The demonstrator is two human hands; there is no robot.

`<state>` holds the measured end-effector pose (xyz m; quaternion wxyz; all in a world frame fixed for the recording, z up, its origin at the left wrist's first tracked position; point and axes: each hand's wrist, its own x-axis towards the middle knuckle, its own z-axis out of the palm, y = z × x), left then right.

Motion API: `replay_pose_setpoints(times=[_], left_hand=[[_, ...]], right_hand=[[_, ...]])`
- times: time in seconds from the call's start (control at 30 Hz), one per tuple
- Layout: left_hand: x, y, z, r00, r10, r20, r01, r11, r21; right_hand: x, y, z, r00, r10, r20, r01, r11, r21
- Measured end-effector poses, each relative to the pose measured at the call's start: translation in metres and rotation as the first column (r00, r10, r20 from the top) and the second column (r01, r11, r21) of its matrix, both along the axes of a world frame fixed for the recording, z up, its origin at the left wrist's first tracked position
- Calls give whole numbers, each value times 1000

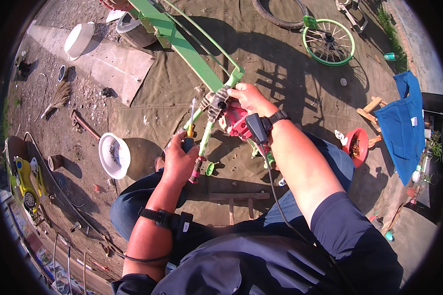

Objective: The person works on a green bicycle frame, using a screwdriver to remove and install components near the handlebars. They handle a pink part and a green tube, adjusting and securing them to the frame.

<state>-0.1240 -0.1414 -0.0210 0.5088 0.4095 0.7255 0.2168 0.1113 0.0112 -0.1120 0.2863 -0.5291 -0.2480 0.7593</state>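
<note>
My left hand [178,156] is closed around a screwdriver [189,130] with a yellow and dark handle, its shaft pointing up and away from me. The screwdriver tip is close to a dark, ribbed metal block [218,104] at the end of a green metal frame [192,54]. From the right, my right hand [251,100] grips the edge of that block with bent fingers; what the fingertips press on is partly hidden. Under my right hand is a red-pink part [237,123] with holes. A green tube with a pink end [196,173] slants down towards me.
A white basin [114,156] stands left of my knees, near a pipe wrench [83,125]. On the right are a red bowl [358,146] and a blue cloth [403,128] over a wooden stool. A green-rimmed wheel [350,49] and a tyre [280,22] lie far off.
</note>
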Motion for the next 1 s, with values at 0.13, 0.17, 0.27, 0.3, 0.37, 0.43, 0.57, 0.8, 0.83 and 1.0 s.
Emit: replay_pose_setpoints(times=[0.13, 0.17, 0.27, 0.3, 0.37, 0.43, 0.57, 0.8, 0.83, 1.0], left_hand=[[1, -1, 1, 1000, -4, 26, 4, 1000, -9], [2, 0, 1, 1000, -11, 21, 11, 1000, -13], [1, -1, -1, 999, -42, -7, 42, 999, -15], [0, -2, -4, 998, -59, -26, 59, 998, -8], [-1, -3, -7, 995, -87, -52, 86, 996, -13], [0, -3, -7, 992, -112, -66, 109, 993, -39], [5, -1, 11, 978, -161, -130, 158, 987, -37], [12, 3, 25, 962, -215, -170, 210, 977, -44], [12, 3, 25, 963, -212, -165, 206, 977, -51], [9, 0, 19, 955, -218, -203, 221, 975, -8]], right_hand=[[2, -8, 6, 998, 67, -21, -66, 996, 62], [3, -10, 5, 995, 98, -18, -97, 992, 78], [1, -14, 3, 988, 125, 92, -136, 982, 131], [-3, -16, 3, 983, 90, 158, -119, 976, 183], [-4, -15, 3, 969, 116, 219, -166, 959, 229], [-6, -16, 7, 956, 125, 266, -191, 951, 242], [-9, -19, 13, 962, 105, 252, -167, 956, 239], [-5, -23, -6, 970, 102, 220, -164, 944, 286], [-7, -23, -6, 945, 104, 309, -198, 937, 289], [-18, -23, 1, 771, 88, 630, -344, 891, 297]])
